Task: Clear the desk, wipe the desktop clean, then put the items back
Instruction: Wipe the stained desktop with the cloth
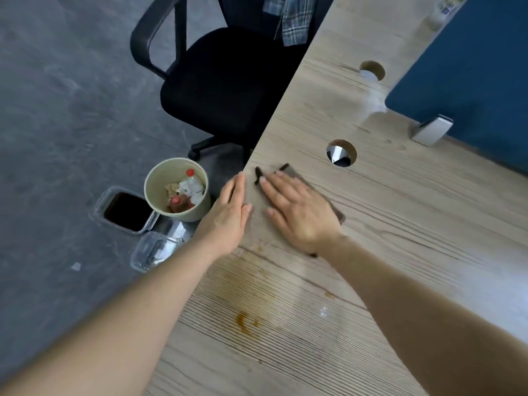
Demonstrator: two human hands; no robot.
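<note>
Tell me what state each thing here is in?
Cloth: flat on desk, under right hand.
Right hand: pressing cloth, fingers straight.
Left hand: open, at desk edge.
Desk: brown stains near front.
Bin: upright, holds bottles and rubbish.
Chair: unoccupied.

Both bare arms reach forward. The right hand [300, 212] lies palm down, fingers [274, 190] straight and spread. The left hand [228, 215] is flat too, fingers together, just beside it.

Matt wood-grain desk [400, 210], dark cloth [314, 190]
</note>
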